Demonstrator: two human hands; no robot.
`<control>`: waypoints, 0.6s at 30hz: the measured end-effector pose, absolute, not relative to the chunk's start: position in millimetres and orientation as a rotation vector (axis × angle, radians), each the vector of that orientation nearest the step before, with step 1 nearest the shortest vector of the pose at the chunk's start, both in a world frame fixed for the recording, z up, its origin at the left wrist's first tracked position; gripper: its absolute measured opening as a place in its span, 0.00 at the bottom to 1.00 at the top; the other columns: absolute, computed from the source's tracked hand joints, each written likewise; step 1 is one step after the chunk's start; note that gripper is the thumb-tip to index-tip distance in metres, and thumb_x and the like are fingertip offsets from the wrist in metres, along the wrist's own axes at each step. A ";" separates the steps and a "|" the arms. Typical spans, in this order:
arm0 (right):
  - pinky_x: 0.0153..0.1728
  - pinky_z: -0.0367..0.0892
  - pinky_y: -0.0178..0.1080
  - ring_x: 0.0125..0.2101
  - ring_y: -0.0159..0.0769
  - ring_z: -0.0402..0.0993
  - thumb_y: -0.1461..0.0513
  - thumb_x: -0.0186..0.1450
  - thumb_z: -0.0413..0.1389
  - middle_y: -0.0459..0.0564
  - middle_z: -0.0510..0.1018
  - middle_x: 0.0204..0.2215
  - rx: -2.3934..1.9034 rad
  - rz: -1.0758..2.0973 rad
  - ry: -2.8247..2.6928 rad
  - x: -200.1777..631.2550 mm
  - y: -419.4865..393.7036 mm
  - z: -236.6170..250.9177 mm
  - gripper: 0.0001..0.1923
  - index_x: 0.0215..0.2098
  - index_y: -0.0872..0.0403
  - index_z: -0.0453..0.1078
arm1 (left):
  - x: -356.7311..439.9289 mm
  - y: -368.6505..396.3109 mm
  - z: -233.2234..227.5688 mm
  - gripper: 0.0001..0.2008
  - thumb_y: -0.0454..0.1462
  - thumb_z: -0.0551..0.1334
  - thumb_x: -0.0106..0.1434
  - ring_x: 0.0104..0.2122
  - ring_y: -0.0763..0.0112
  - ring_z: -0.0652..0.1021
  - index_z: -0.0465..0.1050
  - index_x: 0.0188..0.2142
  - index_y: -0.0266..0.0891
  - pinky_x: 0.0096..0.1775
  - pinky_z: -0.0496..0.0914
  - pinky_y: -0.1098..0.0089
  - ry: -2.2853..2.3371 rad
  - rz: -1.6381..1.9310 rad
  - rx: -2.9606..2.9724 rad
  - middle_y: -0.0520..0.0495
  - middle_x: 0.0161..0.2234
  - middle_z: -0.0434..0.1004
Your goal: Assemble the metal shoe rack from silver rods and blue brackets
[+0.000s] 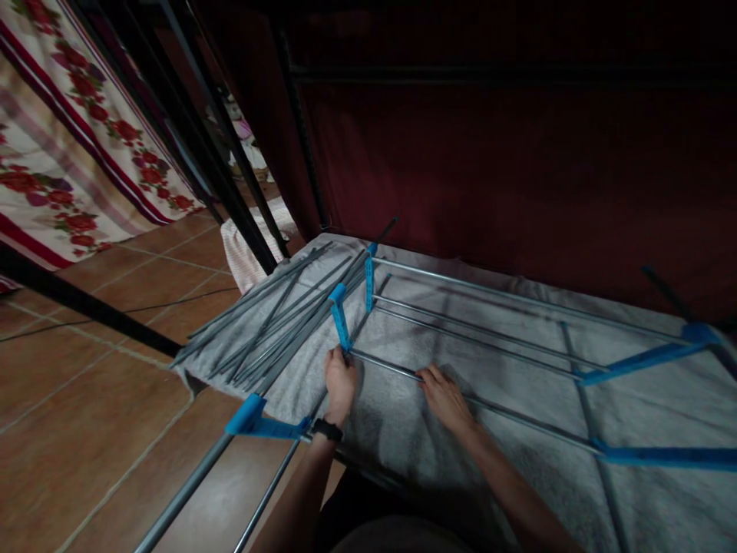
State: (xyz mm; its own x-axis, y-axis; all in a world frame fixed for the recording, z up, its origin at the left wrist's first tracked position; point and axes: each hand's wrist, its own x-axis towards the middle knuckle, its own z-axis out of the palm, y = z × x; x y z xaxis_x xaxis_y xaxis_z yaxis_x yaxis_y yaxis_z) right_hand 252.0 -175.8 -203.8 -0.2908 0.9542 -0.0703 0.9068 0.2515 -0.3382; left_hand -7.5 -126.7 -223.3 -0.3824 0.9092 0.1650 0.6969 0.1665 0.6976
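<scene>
My left hand (341, 378) is closed at the lower end of a blue plastic bracket (341, 316), where a grey metal rod (391, 367) meets it. Farther along that same rod, my right hand (443, 395) has its fingers wrapped round it. More blue brackets, one at the back (369, 280) and one at the right (668, 457), join several rods into a frame lying on a grey cloth. Another blue bracket (268, 422) with rods stands by my left forearm. My left fingertips are partly hidden behind the hand.
Several loose grey rods (282, 322) lie in a pile on the grey cloth (495, 480) at the left. A dark red curtain (489, 177) hangs behind. Black metal posts (230, 177) and a floral cloth (86, 146) stand left, above the tiled floor (86, 430).
</scene>
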 end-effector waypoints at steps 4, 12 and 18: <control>0.46 0.69 0.36 0.44 0.36 0.78 0.60 0.76 0.42 0.52 0.75 0.53 -1.805 0.519 -2.355 251.5 -175.8 -202.4 0.18 0.56 0.50 0.69 | -10.8 -120.6 -223.9 0.12 0.30 0.56 0.62 0.44 0.58 0.76 0.74 0.42 0.38 0.52 0.69 0.59 2.210 0.998 1.548 0.40 0.40 0.77; 0.44 0.69 0.35 0.43 0.34 0.78 0.59 0.76 0.41 0.50 0.74 0.55 -1.818 0.545 -2.359 251.9 -174.7 -203.2 0.18 0.55 0.48 0.69 | -20.5 -117.3 -229.0 0.13 0.30 0.54 0.63 0.43 0.57 0.77 0.77 0.41 0.36 0.51 0.70 0.60 2.185 0.955 1.596 0.37 0.41 0.79; 0.45 0.69 0.34 0.43 0.34 0.78 0.59 0.76 0.40 0.50 0.75 0.54 -1.806 0.539 -2.370 252.3 -172.9 -200.2 0.18 0.56 0.49 0.69 | -17.2 -118.3 -228.4 0.12 0.31 0.56 0.63 0.43 0.58 0.77 0.76 0.41 0.37 0.50 0.69 0.60 2.234 0.911 1.623 0.39 0.40 0.78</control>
